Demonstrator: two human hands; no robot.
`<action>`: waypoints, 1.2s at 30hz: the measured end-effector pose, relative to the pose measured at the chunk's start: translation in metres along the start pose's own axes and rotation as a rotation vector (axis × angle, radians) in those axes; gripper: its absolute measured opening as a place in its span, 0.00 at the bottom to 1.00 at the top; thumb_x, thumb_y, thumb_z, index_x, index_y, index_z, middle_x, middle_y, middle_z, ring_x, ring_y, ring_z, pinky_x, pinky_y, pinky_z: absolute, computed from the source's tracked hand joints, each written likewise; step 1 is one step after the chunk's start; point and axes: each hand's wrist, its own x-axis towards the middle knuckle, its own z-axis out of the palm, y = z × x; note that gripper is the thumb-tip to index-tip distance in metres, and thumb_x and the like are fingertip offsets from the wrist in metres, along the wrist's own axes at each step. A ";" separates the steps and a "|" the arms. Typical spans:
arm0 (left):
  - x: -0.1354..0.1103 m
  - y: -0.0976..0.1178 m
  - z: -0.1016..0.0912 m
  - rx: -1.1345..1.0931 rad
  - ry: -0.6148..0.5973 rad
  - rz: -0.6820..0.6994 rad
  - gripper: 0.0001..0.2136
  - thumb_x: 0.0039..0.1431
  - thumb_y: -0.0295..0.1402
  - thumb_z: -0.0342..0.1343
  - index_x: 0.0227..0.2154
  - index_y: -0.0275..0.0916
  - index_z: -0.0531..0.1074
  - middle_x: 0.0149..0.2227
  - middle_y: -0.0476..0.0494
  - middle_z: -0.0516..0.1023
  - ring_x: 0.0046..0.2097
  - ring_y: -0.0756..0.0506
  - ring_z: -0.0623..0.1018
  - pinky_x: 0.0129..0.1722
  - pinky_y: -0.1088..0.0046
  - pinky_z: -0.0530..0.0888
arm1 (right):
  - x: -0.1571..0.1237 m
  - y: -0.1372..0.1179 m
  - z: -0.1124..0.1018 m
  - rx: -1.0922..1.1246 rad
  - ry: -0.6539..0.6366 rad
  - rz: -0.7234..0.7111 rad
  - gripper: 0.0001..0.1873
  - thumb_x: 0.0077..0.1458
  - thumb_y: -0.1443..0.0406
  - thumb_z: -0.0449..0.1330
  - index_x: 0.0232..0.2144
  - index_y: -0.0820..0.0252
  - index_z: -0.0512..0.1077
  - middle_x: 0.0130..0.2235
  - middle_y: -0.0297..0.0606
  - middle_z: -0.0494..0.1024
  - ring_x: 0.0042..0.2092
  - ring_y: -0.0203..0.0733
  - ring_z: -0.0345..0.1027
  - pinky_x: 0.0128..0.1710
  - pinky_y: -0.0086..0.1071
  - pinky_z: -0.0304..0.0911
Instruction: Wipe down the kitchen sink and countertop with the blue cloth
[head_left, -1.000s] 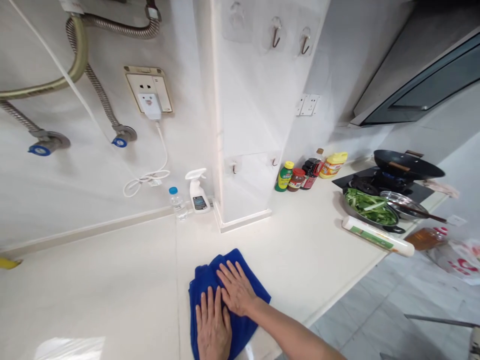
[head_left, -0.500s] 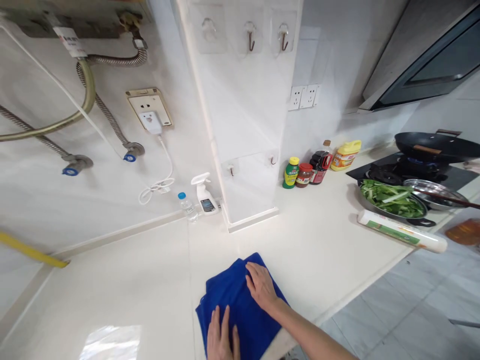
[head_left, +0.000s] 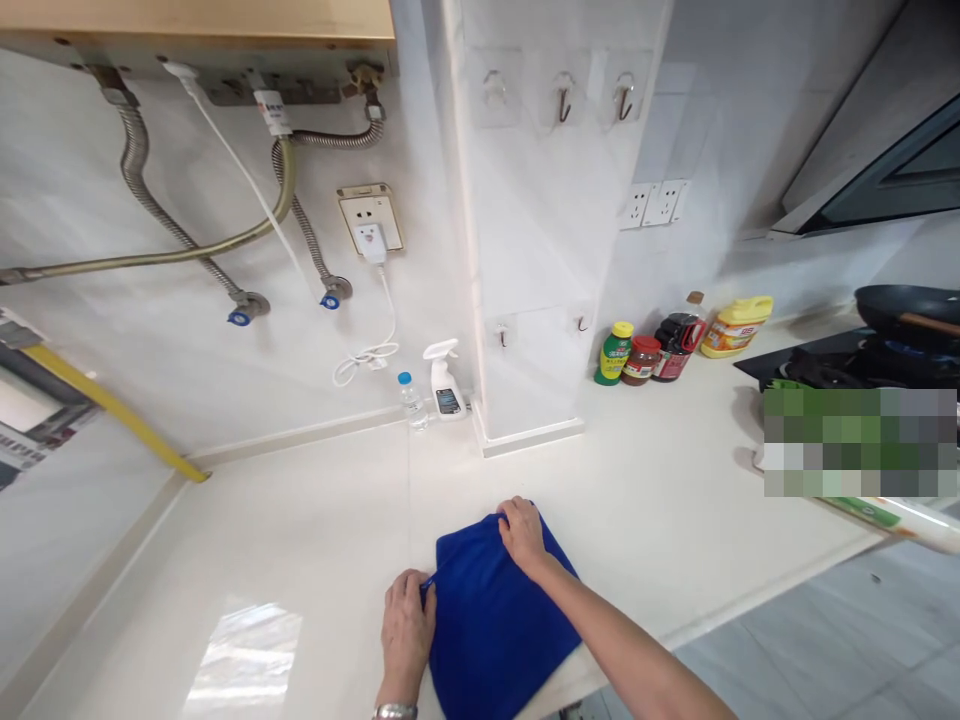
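A folded blue cloth (head_left: 499, 620) lies on the white countertop (head_left: 660, 500), close to its front edge. My left hand (head_left: 407, 615) grips the cloth's left edge, thumb and fingers closed over it. At the far edge, my right hand (head_left: 523, 530) pinches the cloth, its fingers curled over the top. The fingertips of both hands are partly hidden by the hands and the fabric.
A clear water bottle (head_left: 413, 402) and a white spray bottle (head_left: 445, 380) stand by the wall pillar. Farther right are several condiment containers, a yellow jug (head_left: 738, 327) and a black wok (head_left: 911, 315) on the stove. A blurred patch covers part of the right side.
My left hand has gone from lying flat on the cloth to gripping its left edge. My right hand has closed on the far edge. The view has turned left.
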 end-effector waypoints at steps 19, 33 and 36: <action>0.051 0.052 -0.063 -0.319 -0.210 0.064 0.19 0.59 0.54 0.53 0.36 0.45 0.79 0.36 0.45 0.82 0.35 0.45 0.80 0.39 0.68 0.79 | -0.055 0.027 -0.099 0.304 0.336 0.005 0.14 0.67 0.61 0.48 0.45 0.56 0.73 0.36 0.36 0.80 0.31 0.37 0.75 0.36 0.30 0.71; -0.043 0.050 0.022 -0.130 -0.129 0.197 0.22 0.68 0.40 0.48 0.63 0.43 0.63 0.64 0.38 0.70 0.65 0.39 0.70 0.63 0.51 0.71 | -0.121 0.078 -0.061 0.069 0.056 0.104 0.10 0.56 0.68 0.55 0.39 0.58 0.74 0.34 0.38 0.78 0.37 0.44 0.73 0.38 0.33 0.67; -0.060 0.048 0.042 0.014 -0.055 0.257 0.26 0.68 0.37 0.48 0.67 0.41 0.57 0.68 0.36 0.63 0.70 0.36 0.61 0.66 0.46 0.67 | -0.126 0.080 -0.054 0.057 0.037 0.136 0.11 0.52 0.72 0.55 0.37 0.58 0.74 0.33 0.38 0.78 0.36 0.43 0.73 0.37 0.32 0.67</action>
